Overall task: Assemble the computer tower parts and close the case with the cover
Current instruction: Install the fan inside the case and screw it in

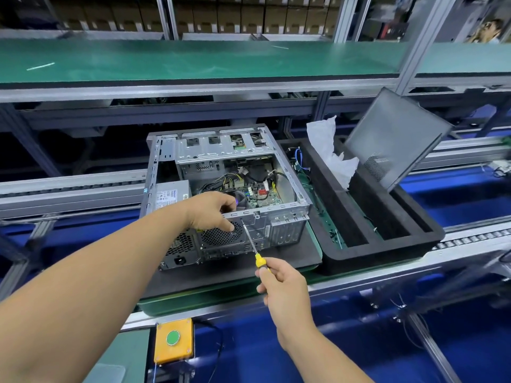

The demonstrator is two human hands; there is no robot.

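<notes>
Two hands work at the open computer case (221,172), which lies on its side on a dark mat (221,275). At the case's near rear edge, the left hand (213,212) curls its fingers over the rim beside the fan grille (221,234). In front of the case, the right hand (282,283) grips a yellow-handled screwdriver (260,259), its tip touching the rear panel. Right of the case, the cover (392,139) leans tilted in a black foam tray (387,244).
</notes>
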